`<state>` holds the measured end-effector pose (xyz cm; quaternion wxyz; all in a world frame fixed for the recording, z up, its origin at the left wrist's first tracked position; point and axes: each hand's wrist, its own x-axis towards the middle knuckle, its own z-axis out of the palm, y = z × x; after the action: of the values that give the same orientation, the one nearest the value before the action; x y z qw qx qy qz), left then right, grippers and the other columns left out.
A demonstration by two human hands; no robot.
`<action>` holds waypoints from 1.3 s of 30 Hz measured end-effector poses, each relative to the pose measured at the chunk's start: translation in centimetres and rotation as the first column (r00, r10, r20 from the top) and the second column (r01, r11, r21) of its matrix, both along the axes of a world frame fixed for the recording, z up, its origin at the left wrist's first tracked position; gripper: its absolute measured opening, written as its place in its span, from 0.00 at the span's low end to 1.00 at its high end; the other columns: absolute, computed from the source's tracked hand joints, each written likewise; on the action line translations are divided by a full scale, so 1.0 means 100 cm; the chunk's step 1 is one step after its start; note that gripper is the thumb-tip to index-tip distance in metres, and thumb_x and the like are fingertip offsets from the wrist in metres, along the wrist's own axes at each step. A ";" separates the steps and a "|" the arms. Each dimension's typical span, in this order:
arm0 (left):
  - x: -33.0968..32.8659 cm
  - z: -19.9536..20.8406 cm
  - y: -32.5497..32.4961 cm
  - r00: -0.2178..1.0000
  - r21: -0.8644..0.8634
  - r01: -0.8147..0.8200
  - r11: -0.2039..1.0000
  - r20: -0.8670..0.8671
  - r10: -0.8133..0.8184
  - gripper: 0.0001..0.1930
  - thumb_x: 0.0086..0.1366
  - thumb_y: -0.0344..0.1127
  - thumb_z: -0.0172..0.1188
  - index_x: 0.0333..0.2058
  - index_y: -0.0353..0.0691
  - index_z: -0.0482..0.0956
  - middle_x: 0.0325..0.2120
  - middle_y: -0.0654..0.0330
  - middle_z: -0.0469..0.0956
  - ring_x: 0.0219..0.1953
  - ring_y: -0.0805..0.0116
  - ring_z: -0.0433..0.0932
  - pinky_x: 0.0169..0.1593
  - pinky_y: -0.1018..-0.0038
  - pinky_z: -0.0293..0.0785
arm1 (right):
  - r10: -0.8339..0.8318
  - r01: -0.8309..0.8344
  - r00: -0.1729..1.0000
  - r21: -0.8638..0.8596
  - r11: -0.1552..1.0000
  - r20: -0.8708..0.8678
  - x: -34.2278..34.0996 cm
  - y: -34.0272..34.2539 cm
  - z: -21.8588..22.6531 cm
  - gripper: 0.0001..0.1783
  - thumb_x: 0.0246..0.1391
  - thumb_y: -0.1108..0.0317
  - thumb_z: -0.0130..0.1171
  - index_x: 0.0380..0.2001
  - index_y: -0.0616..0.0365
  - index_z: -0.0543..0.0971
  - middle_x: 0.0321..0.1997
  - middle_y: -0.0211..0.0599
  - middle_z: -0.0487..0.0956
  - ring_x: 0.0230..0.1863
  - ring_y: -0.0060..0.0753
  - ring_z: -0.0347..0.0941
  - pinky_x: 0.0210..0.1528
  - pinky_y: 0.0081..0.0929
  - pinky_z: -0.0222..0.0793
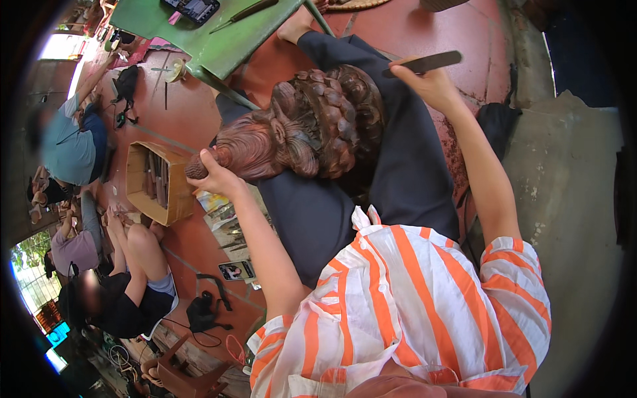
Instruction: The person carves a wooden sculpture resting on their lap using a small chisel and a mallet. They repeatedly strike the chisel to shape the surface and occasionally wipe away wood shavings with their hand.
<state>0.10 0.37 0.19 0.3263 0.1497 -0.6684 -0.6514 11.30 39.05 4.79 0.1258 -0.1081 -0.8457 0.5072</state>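
A dark reddish-brown wood carving (pixel 298 126), with flowing grooved hair-like lines and rows of rounded petal-like lobes, lies across my legs. My left hand (pixel 215 176) is closed round the narrow bumpy knob at the carving's left end. Raised away from the wood on the right, my right hand (pixel 424 83) grips a flat dark tool (pixel 434 61) with a rounded end, like a file; its exact kind is unclear. The tool is apart from the carving.
A green table (pixel 219 43) in front holds a phone (pixel 192 9) and a thin pointed tool (pixel 245 14). To the left stands a cardboard box (pixel 136 174) of long-handled tools. Another phone (pixel 237 270) lies by my left forearm. Several people sit further left.
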 end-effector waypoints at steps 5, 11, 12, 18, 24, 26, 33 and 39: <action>-0.003 -0.014 -0.013 1.000 0.035 0.014 0.999 -0.023 -0.013 0.35 0.58 0.40 0.66 0.58 0.28 0.60 0.48 0.47 0.71 0.45 0.60 0.77 0.48 0.66 0.79 | -0.170 0.184 0.980 -0.140 0.973 0.107 0.027 0.016 -0.005 0.15 0.59 0.65 0.61 0.43 0.66 0.81 0.40 0.35 0.82 0.43 0.24 0.76 0.47 0.23 0.72; -0.005 -0.010 -0.008 1.000 0.034 0.005 0.999 0.004 -0.005 0.29 0.62 0.31 0.60 0.57 0.29 0.58 0.47 0.47 0.71 0.40 0.59 0.78 0.45 0.67 0.81 | -0.229 0.298 0.949 -0.377 0.877 0.219 0.040 0.008 -0.020 0.16 0.59 0.64 0.60 0.43 0.68 0.81 0.43 0.37 0.81 0.44 0.24 0.75 0.50 0.23 0.72; -0.006 -0.011 -0.011 1.000 0.037 0.023 0.999 -0.005 -0.022 0.29 0.61 0.31 0.60 0.57 0.29 0.58 0.47 0.47 0.71 0.41 0.59 0.78 0.46 0.67 0.81 | -0.213 0.273 0.958 -0.373 0.887 0.194 0.039 0.008 -0.022 0.16 0.58 0.64 0.61 0.42 0.66 0.81 0.41 0.35 0.81 0.43 0.23 0.75 0.49 0.22 0.71; -0.006 -0.010 -0.012 0.998 0.048 0.057 0.997 -0.011 -0.056 0.28 0.61 0.32 0.60 0.56 0.28 0.59 0.49 0.46 0.69 0.42 0.58 0.78 0.49 0.65 0.81 | -0.092 0.114 0.992 -0.301 0.947 0.089 0.021 0.005 -0.020 0.13 0.57 0.67 0.60 0.41 0.64 0.82 0.39 0.32 0.82 0.40 0.21 0.75 0.45 0.19 0.69; -0.004 -0.008 -0.007 0.998 0.066 0.064 0.996 -0.015 -0.063 0.29 0.61 0.32 0.60 0.56 0.29 0.57 0.48 0.46 0.70 0.42 0.57 0.78 0.50 0.65 0.80 | 0.169 -0.168 0.986 -0.088 0.982 0.008 -0.016 -0.014 -0.019 0.11 0.54 0.66 0.61 0.31 0.65 0.77 0.36 0.42 0.81 0.37 0.32 0.76 0.41 0.28 0.69; -0.004 -0.008 -0.007 0.998 0.064 0.057 0.996 -0.015 -0.056 0.29 0.61 0.33 0.60 0.56 0.28 0.57 0.47 0.45 0.70 0.42 0.57 0.78 0.50 0.65 0.80 | 0.211 -0.220 0.958 0.026 0.975 0.192 -0.029 -0.022 -0.010 0.11 0.54 0.66 0.61 0.30 0.66 0.77 0.45 0.46 0.78 0.43 0.39 0.76 0.45 0.31 0.70; -0.003 -0.007 -0.005 1.000 0.091 0.030 0.995 0.006 -0.030 0.30 0.61 0.33 0.62 0.56 0.28 0.57 0.45 0.44 0.71 0.40 0.56 0.79 0.49 0.64 0.80 | 0.189 -0.279 0.941 0.331 0.901 0.280 -0.050 -0.036 0.003 0.13 0.48 0.65 0.65 0.30 0.65 0.77 0.31 0.43 0.78 0.34 0.44 0.75 0.38 0.35 0.70; -0.004 -0.006 -0.003 0.997 0.117 0.072 0.990 -0.048 -0.067 0.30 0.60 0.32 0.62 0.56 0.29 0.56 0.44 0.45 0.72 0.40 0.57 0.80 0.48 0.66 0.80 | 0.264 -0.336 0.932 0.321 0.885 0.247 -0.055 -0.032 -0.001 0.14 0.47 0.64 0.67 0.32 0.63 0.79 0.32 0.42 0.80 0.36 0.38 0.77 0.41 0.33 0.71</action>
<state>-0.33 0.06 -0.46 0.3087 0.1312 -0.6258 -0.7042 5.80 35.80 4.69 -0.0211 0.0000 -0.9384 0.3449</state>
